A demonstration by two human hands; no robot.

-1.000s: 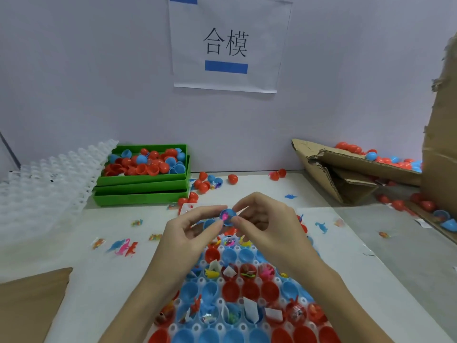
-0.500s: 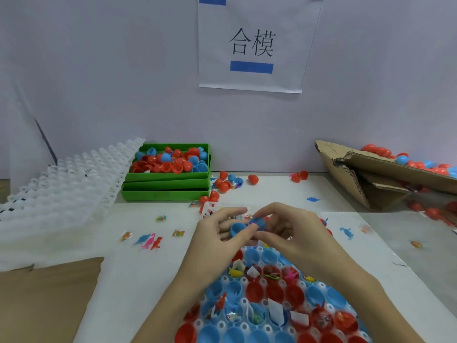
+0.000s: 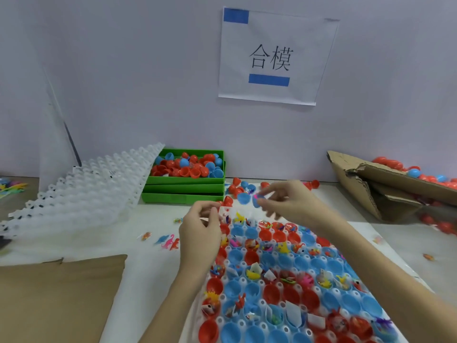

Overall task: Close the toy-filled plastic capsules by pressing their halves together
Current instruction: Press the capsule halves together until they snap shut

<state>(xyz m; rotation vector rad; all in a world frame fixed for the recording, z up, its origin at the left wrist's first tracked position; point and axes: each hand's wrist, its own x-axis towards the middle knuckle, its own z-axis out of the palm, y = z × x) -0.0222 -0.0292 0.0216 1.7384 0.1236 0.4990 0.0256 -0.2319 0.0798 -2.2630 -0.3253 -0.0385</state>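
- A brown cardboard sheet (image 3: 57,295) lies flat at the near left corner of the white tabletop (image 3: 153,263).
- Beyond it, a stack of translucent white cell trays (image 3: 84,194) leans up toward the far left, and small colourful toys (image 3: 12,188) sit at the far left edge.
- A few loose dinosaur figures (image 3: 168,241) lie on the tabletop just left of the left wrist.
- Stacked green bins (image 3: 183,189) stand against the pale wall (image 3: 123,82); the top one is heaped with red and blue capsule halves.
- The left hand (image 3: 200,233) hovers over the far left corner of the filled tray, its fingers curled in; whether they hold anything cannot be told.
- The filled tray (image 3: 296,288) covers the near middle, its cells holding red and blue halves, many with toys and paper slips inside.
- A paper sign (image 3: 274,55) with two characters and blue tape hangs on the wall above.
- The right hand (image 3: 289,201) is raised beyond the tray's far edge, its fingers pinching a blue capsule (image 3: 256,199) with something pink showing at it; a second blue half sits just left of it.
- At the far right, a torn cardboard box (image 3: 385,184) holds more red and blue capsules.
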